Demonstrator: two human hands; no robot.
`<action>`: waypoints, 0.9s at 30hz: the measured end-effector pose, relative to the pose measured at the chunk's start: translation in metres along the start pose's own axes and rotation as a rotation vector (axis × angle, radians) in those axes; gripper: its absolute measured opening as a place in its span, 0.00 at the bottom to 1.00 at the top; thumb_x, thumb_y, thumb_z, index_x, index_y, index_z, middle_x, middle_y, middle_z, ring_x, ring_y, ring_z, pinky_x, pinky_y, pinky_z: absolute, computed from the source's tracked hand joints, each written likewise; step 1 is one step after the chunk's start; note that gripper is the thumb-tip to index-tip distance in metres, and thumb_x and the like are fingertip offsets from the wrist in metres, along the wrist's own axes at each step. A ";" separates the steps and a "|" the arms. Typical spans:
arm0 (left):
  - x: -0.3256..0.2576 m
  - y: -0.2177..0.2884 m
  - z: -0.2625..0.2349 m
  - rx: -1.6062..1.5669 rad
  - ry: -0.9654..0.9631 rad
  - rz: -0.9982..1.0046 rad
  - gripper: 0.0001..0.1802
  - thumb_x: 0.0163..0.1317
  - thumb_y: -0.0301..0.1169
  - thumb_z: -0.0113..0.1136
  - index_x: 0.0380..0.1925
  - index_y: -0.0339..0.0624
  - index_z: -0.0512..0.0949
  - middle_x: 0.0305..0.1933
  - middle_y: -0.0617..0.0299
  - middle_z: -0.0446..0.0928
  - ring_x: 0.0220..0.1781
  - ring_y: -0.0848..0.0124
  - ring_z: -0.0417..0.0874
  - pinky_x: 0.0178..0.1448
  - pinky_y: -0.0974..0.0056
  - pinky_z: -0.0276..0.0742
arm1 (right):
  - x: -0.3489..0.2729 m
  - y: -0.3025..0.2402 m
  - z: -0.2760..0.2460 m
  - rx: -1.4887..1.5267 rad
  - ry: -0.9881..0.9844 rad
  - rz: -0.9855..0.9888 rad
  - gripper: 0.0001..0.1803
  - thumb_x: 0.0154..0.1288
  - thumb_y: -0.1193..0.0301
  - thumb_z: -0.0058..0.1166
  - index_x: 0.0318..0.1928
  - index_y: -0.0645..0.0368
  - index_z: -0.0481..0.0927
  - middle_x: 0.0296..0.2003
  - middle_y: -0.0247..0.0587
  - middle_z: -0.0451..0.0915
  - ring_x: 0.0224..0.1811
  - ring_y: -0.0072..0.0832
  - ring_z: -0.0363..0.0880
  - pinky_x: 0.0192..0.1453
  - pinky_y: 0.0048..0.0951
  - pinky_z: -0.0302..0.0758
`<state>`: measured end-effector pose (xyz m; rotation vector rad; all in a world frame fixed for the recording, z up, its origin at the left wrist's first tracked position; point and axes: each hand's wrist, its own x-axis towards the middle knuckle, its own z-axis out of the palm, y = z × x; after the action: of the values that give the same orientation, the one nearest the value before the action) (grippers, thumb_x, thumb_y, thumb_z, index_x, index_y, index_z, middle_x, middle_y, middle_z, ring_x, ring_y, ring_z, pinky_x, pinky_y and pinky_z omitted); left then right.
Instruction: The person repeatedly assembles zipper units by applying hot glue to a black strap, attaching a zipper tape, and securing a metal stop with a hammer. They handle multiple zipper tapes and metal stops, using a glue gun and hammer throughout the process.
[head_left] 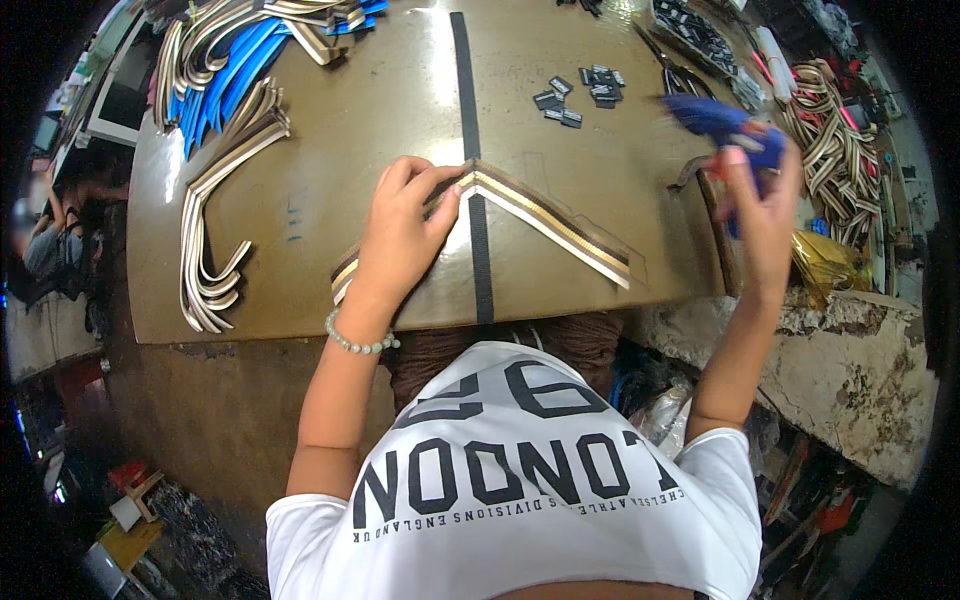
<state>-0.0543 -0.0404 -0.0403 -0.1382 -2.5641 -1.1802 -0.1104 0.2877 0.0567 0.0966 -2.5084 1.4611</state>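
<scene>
A striped brown, gold and white strap [555,225] lies on the table, bent into an upside-down V. My left hand [400,225] pinches it near the peak, covering most of its left arm. A black strip [482,265] runs straight up the table beneath the bend. My right hand [768,210] is raised at the table's right side, wrapped round a blue glue gun [735,128]. The glue gun is blurred and apart from the strap, its nozzle toward the upper left.
Several bent striped straps [195,250] lie at the left, with blue strips [235,75] and more straps behind. Small black pieces [570,95] sit on the brown table [350,110]. Scissors [675,65] and a filled tray [700,40] stand at the back right, beside piled straps [835,140].
</scene>
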 end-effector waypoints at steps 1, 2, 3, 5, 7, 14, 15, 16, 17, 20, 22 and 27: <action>0.000 0.000 0.000 -0.009 0.001 0.005 0.10 0.59 0.27 0.65 0.41 0.37 0.84 0.38 0.54 0.75 0.44 0.57 0.77 0.51 0.58 0.74 | -0.007 -0.012 0.022 0.114 -0.183 -0.049 0.25 0.67 0.60 0.62 0.58 0.57 0.70 0.36 0.35 0.82 0.34 0.19 0.81 0.25 0.17 0.71; 0.000 -0.001 0.000 -0.009 -0.004 -0.008 0.10 0.59 0.27 0.65 0.40 0.37 0.84 0.37 0.54 0.75 0.44 0.57 0.77 0.51 0.58 0.74 | -0.010 -0.020 0.040 0.081 -0.275 0.037 0.25 0.67 0.60 0.63 0.57 0.57 0.71 0.36 0.37 0.82 0.35 0.20 0.81 0.27 0.19 0.72; 0.000 -0.001 0.000 -0.016 -0.006 -0.015 0.10 0.59 0.27 0.65 0.40 0.37 0.84 0.37 0.54 0.75 0.44 0.57 0.77 0.51 0.58 0.74 | -0.010 -0.026 0.054 0.133 -0.431 0.032 0.24 0.66 0.59 0.63 0.56 0.58 0.72 0.36 0.38 0.83 0.37 0.21 0.82 0.30 0.21 0.74; 0.000 -0.001 0.000 -0.029 -0.006 -0.035 0.09 0.59 0.27 0.65 0.40 0.37 0.84 0.37 0.54 0.75 0.43 0.57 0.77 0.51 0.58 0.74 | -0.004 -0.030 0.084 -0.008 -0.441 -0.122 0.23 0.66 0.58 0.64 0.53 0.60 0.74 0.37 0.40 0.83 0.38 0.24 0.82 0.36 0.26 0.76; 0.000 -0.002 -0.002 0.001 0.005 0.002 0.10 0.59 0.28 0.66 0.40 0.37 0.84 0.37 0.54 0.76 0.40 0.59 0.78 0.47 0.60 0.75 | 0.002 -0.030 0.096 -0.036 -0.510 -0.087 0.23 0.65 0.57 0.64 0.49 0.61 0.75 0.34 0.43 0.83 0.34 0.26 0.81 0.40 0.29 0.76; 0.000 -0.003 -0.001 -0.020 0.029 0.044 0.10 0.58 0.26 0.65 0.40 0.37 0.84 0.36 0.54 0.75 0.42 0.57 0.77 0.49 0.58 0.74 | 0.014 -0.026 0.116 -0.126 -0.532 -0.147 0.24 0.66 0.56 0.62 0.49 0.63 0.72 0.33 0.50 0.84 0.34 0.34 0.83 0.40 0.33 0.76; 0.000 -0.003 -0.001 -0.038 0.020 0.029 0.10 0.57 0.25 0.65 0.40 0.37 0.84 0.36 0.54 0.74 0.42 0.57 0.76 0.50 0.57 0.73 | 0.014 -0.026 0.117 -0.151 -0.539 -0.137 0.24 0.67 0.56 0.62 0.49 0.63 0.72 0.34 0.50 0.84 0.34 0.36 0.84 0.40 0.33 0.77; 0.000 -0.003 -0.001 -0.035 0.022 0.028 0.10 0.57 0.25 0.65 0.40 0.37 0.84 0.36 0.54 0.74 0.42 0.57 0.76 0.50 0.57 0.73 | 0.013 -0.026 0.116 -0.178 -0.544 -0.126 0.24 0.67 0.56 0.62 0.49 0.63 0.71 0.34 0.51 0.84 0.35 0.37 0.84 0.41 0.34 0.77; 0.000 -0.003 -0.001 -0.032 0.022 0.031 0.10 0.57 0.25 0.65 0.40 0.37 0.84 0.36 0.54 0.74 0.42 0.57 0.76 0.50 0.57 0.73 | 0.012 -0.027 0.115 -0.181 -0.549 -0.136 0.24 0.67 0.56 0.62 0.49 0.63 0.71 0.35 0.52 0.84 0.35 0.38 0.84 0.41 0.34 0.77; 0.000 -0.003 -0.001 -0.034 0.023 0.031 0.10 0.57 0.25 0.65 0.40 0.37 0.84 0.36 0.54 0.74 0.42 0.56 0.76 0.50 0.57 0.73 | 0.005 -0.030 0.111 -0.178 -0.564 -0.148 0.24 0.67 0.56 0.61 0.48 0.63 0.71 0.35 0.54 0.84 0.37 0.40 0.86 0.41 0.35 0.77; 0.000 -0.003 -0.001 -0.035 0.022 0.031 0.10 0.57 0.24 0.65 0.39 0.37 0.84 0.36 0.54 0.74 0.42 0.56 0.76 0.50 0.56 0.73 | -0.003 -0.033 0.108 -0.160 -0.575 -0.137 0.23 0.67 0.56 0.61 0.48 0.63 0.71 0.35 0.54 0.84 0.37 0.42 0.86 0.41 0.36 0.78; -0.001 -0.005 0.001 -0.030 0.028 0.041 0.09 0.57 0.25 0.65 0.39 0.36 0.83 0.36 0.53 0.75 0.42 0.55 0.76 0.49 0.56 0.73 | -0.023 -0.035 0.094 -0.156 -0.674 -0.094 0.22 0.68 0.58 0.61 0.48 0.62 0.71 0.29 0.48 0.84 0.32 0.36 0.85 0.37 0.34 0.77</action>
<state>-0.0547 -0.0434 -0.0450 -0.1797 -2.5080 -1.1975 -0.0978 0.1871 0.0367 0.7860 -3.0614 1.3458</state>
